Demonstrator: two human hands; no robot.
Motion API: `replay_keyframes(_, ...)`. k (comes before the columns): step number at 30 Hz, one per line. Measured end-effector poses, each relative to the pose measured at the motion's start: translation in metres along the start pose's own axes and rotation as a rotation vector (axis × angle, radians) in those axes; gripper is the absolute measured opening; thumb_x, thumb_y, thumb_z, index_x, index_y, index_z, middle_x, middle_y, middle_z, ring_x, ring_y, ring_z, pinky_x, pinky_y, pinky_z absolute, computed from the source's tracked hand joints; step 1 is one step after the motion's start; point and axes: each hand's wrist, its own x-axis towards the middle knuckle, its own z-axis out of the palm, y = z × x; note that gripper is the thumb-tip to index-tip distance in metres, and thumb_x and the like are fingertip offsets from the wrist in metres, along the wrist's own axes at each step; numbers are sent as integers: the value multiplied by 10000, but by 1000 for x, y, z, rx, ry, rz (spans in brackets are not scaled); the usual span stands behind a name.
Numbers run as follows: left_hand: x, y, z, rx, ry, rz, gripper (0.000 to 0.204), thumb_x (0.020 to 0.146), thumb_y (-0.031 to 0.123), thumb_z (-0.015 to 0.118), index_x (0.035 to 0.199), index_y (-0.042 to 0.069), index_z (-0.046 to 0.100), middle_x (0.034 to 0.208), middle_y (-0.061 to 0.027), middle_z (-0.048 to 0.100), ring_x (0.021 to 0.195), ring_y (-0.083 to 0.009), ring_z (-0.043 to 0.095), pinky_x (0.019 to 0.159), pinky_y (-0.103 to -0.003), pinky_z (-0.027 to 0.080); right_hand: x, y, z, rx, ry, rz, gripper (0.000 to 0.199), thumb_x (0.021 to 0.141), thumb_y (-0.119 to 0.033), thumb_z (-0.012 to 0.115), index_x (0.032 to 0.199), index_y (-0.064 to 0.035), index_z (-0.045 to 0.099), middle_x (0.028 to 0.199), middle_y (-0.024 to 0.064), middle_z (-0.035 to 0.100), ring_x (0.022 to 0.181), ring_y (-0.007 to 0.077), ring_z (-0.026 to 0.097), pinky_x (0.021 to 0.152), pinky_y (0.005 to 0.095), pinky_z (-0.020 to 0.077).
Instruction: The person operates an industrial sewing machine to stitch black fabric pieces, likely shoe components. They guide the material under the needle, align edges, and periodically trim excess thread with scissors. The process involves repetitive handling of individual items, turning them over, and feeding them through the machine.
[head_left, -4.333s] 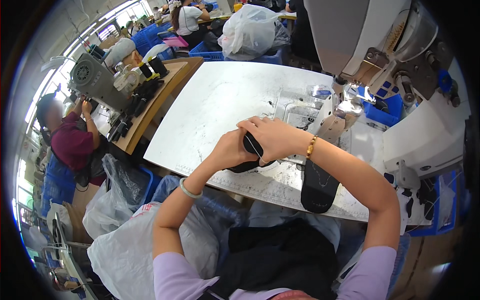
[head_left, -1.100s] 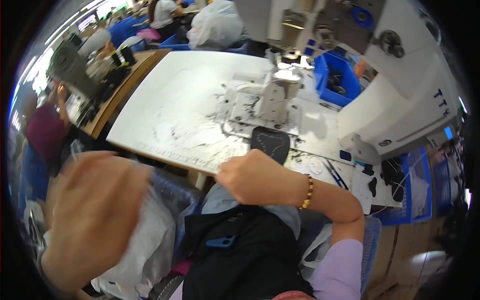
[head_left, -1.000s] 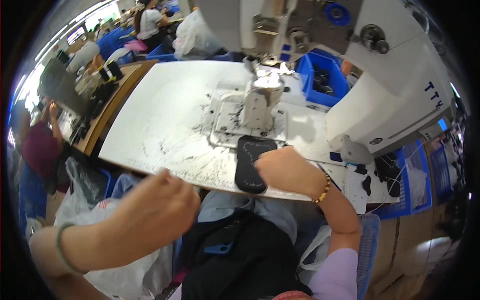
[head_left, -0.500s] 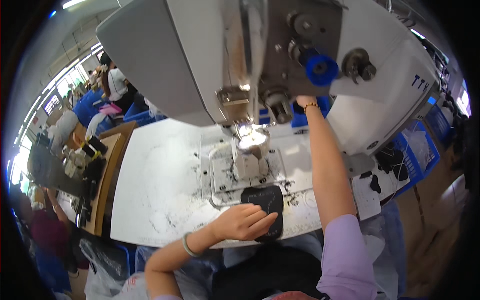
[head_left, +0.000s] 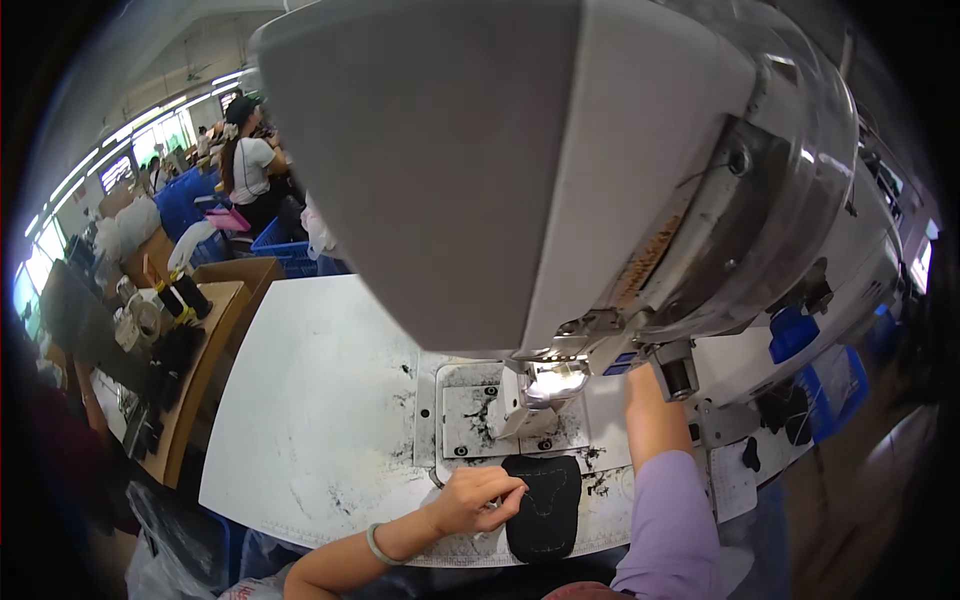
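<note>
My left hand (head_left: 482, 499), with a pale bangle at its wrist, is at the left edge of a black rounded fabric piece (head_left: 545, 520) with light stitch lines. Its fingers are curled in; anything inside them is hidden. The piece lies flat on the white sewing table, just in front of the lit needle area (head_left: 556, 385) of an industrial sewing machine (head_left: 420, 170). My right forearm (head_left: 655, 415), in a lilac sleeve, reaches forward past the needle area. The machine's head covers my right hand, so its fingers do not show.
Black lint dots the white tabletop (head_left: 290, 420). To the right stands a blue crate (head_left: 840, 385), with black pieces (head_left: 785, 405) beside it. A wooden bench (head_left: 205, 370) with thread spools is at the left. Farther back a person (head_left: 250, 165) works.
The view has shifted, so the machine head fills more of the picture and hides my right hand. My left hand has moved leftward off the middle of the black piece, exposing more of it.
</note>
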Motion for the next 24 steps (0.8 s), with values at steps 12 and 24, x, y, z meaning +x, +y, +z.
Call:
replay_keyframes(12, 0, -2, -1, -30, 5, -179, 31, 786, 6, 620, 775, -15, 640, 630, -86, 595, 481, -154, 552, 455, -265, 429, 9, -2, -36, -17, 10, -44, 382, 743, -121, 583, 1111, -22, 553, 1091, 227, 607, 946, 342, 621, 820, 455, 488)
replay_keyframes(24, 1, 14, -4, -628, 13, -760, 258, 957, 188, 488, 994, -28, 625, 810, -96, 657, 681, -158, 632, 619, -249, 499, -165, -59, -175, 207, 233, -456, 370, 689, -82, 645, 1039, -53, 529, 940, 149, 627, 873, 308, 626, 804, 437, 441)
